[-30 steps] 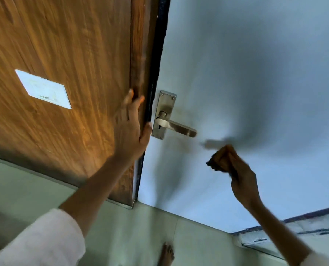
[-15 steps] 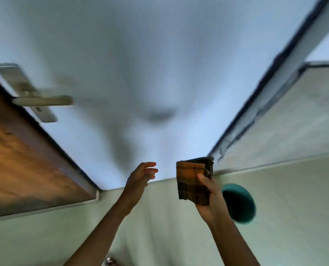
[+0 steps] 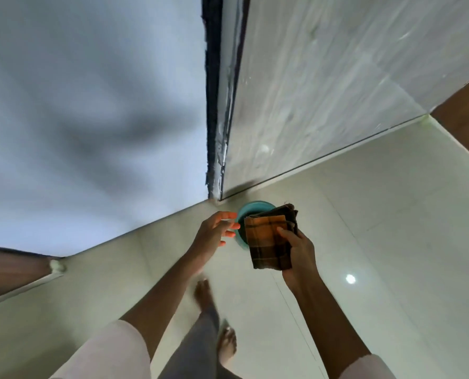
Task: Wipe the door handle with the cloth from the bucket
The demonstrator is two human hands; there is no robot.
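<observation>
My right hand (image 3: 296, 248) holds a folded orange-and-brown checked cloth (image 3: 267, 240) upright by its right edge. Behind and below the cloth stands a teal bucket (image 3: 248, 210) on the floor by the wall corner, mostly hidden by the cloth. My left hand (image 3: 215, 232) hovers just left of the cloth, fingers spread and holding nothing. The door handle is out of view.
The white door face (image 3: 91, 105) fills the left, its dark edge (image 3: 213, 91) meeting a tiled wall (image 3: 337, 77). A wooden panel (image 3: 6, 269) shows at the lower left. My bare feet (image 3: 204, 294) stand on glossy pale floor tiles (image 3: 392, 242).
My view swung right and down from the handle to the floor corner. My left hand left the door edge. My right hand brought the cloth over the bucket.
</observation>
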